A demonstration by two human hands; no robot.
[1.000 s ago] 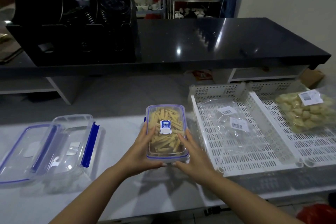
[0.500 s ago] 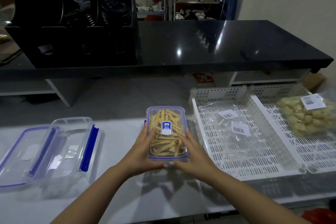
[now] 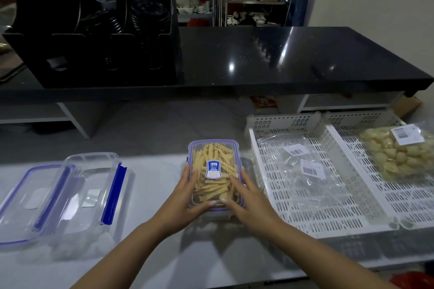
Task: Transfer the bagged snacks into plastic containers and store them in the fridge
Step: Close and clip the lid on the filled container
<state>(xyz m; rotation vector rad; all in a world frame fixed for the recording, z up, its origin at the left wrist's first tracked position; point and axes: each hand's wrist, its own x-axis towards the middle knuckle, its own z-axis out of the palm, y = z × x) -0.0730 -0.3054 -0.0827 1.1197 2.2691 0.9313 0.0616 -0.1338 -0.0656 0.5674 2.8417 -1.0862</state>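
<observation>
At frame centre, the left hand (image 3: 182,197) and right hand (image 3: 249,197) clasp the lidded box (image 3: 215,171) of sticks. An empty box (image 3: 91,192) sits lower left.

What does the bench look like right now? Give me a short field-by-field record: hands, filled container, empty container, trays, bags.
left hand: on the filled container's left side
right hand: on its right side, fingers over the lid
filled container: lid on, yellow snack sticks inside, blue label on top
empty container: open, left on the counter, blue clip showing
loose lid: leans on the empty container's left edge
near tray: holds empty bag
far tray: holds full snack bag
latches on filled container: cannot tell
</observation>
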